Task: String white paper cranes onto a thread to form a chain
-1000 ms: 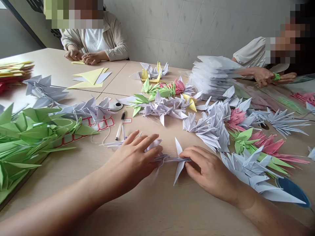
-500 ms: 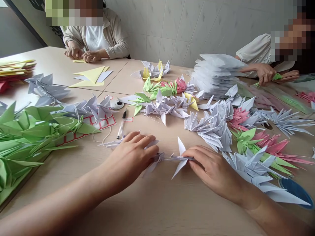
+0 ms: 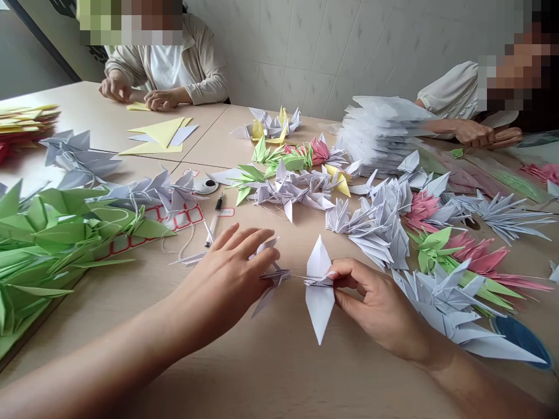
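As I look down through the head camera from my remote station, my right hand (image 3: 379, 308) has a firm pinch on a white paper crane (image 3: 319, 297), thumb and forefinger closed on its body, with the other fingers curled behind. The crane lies on the tan table (image 3: 279, 372), near the middle of the edge closest to me, with one wing pointing toward the far edge and the other toward me. A thin thread (image 3: 297, 277) runs from it to a smaller white crane (image 3: 273, 280), just beside it on the left. My left hand (image 3: 222, 285) is partly open above that smaller crane, fingers spread and curved, but I cannot tell whether it has hold of the paper.

Beyond my left hand lie a black-and-white pen (image 3: 213, 218) and a sheet of red-bordered labels (image 3: 177, 218), with a long mass of green paper cranes (image 3: 48, 250) along the left edge. Strung white and pink cranes (image 3: 454, 297) crowd the right side, and a tall stack of white cranes (image 3: 379, 134) stands near the far right corner. At the far left, a co-worker's hands (image 3: 161, 100) rest near yellow paper (image 3: 157, 137). At the right edge, another co-worker's hands (image 3: 474, 134) are close together.
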A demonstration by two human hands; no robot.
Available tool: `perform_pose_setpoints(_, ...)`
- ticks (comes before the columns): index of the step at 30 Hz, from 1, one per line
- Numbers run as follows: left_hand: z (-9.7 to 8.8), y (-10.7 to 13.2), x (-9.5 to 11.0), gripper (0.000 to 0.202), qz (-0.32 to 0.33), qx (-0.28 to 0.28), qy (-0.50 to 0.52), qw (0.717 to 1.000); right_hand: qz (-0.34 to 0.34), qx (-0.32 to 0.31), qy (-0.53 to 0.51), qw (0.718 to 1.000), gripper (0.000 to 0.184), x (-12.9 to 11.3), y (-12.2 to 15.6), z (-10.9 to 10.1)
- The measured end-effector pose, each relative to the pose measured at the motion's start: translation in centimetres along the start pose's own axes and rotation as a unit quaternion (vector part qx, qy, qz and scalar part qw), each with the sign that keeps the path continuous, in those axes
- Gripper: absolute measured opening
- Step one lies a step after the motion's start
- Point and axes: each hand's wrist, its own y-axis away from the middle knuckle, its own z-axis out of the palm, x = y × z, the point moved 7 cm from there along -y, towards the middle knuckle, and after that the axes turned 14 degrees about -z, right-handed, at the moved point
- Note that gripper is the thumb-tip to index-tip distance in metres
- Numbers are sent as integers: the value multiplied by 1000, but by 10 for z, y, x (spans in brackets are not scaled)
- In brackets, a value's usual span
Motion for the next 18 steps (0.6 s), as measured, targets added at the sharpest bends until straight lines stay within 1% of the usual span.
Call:
perform_pose_setpoints(1,-4,1,2,24,-8,7,20,1000,-3,3,-10,1000,19,0,0,1)
perform_pose_setpoints(3,-17,5,6,32,-25,31,85,996,-19,16,-10,1000,20,-5,0,0)
perform_pose_setpoints(5,-32,7,10,27,-52,43,193,979,-42,25,7,999,18,-12,0,-2)
perform_pose_setpoints(6,-36,8,10,22,-81,27,263,961,-52,28,14,998,18,-15,0,-3)
perform_pose_setpoints(7,-36,8,10,15,-119,-6,347,930,-57,31,14,998,18,-18,0,-3)
perform_pose_setpoints(8,-32,9,9,9,-164,-48,434,884,-56,36,9,998,18,-20,-1,-3)
perform_pose_setpoints(9,-26,11,10,4,-211,-87,518,825,-50,44,-1,998,19,-21,-1,-3)
perform_pose_setpoints(11,-10,20,15,8,-294,-135,649,689,-26,70,-29,997,18,-19,0,-4)
perform_pose_setpoints(12,-1,26,19,9,-321,-148,694,628,-10,86,-46,995,16,-16,0,-4)
perform_pose_setpoints(13,7,33,25,11,-342,-164,723,577,3,103,-66,993,15,-13,1,-4)
perform_pose_setpoints(15,23,50,40,16,-357,-229,752,504,23,132,-107,985,12,-7,2,-3)
perform_pose_setpoints(16,30,59,46,20,-370,-260,752,480,29,143,-127,981,11,-4,3,-2)
perform_pose_setpoints(17,36,68,50,24,-384,-283,746,465,33,150,-145,977,10,-1,4,0)
perform_pose_setpoints(18,41,76,52,29,-401,-301,734,459,36,157,-158,974,9,0,4,0)
